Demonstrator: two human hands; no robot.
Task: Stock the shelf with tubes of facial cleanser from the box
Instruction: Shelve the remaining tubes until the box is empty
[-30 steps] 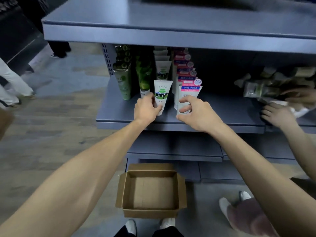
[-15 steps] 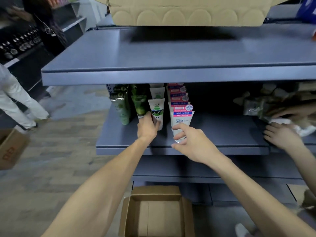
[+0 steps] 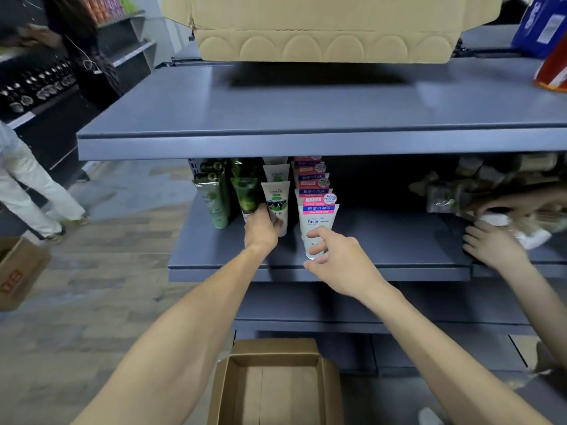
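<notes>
Your view has lifted since a second ago, so the top of the blue-grey metal shelf (image 3: 306,142) and a big cardboard carton (image 3: 322,29) on it now show, while your hands have barely shifted. Your left hand (image 3: 260,230) grips the base of the white tube with a green label (image 3: 276,204), apparently steadying its row. Your right hand (image 3: 337,259) pinches the cap end of the white facial cleanser tube with a pink and blue band (image 3: 317,222), standing cap-down at the front of its row, probably to square it up. The open brown cardboard box (image 3: 276,384) on the floor below looks empty, so stocking seems nearly finished. Someone else's hands (image 3: 494,243) work at the right, and a person in pale trousers (image 3: 27,191) stands in the wood-patterned aisle.
</notes>
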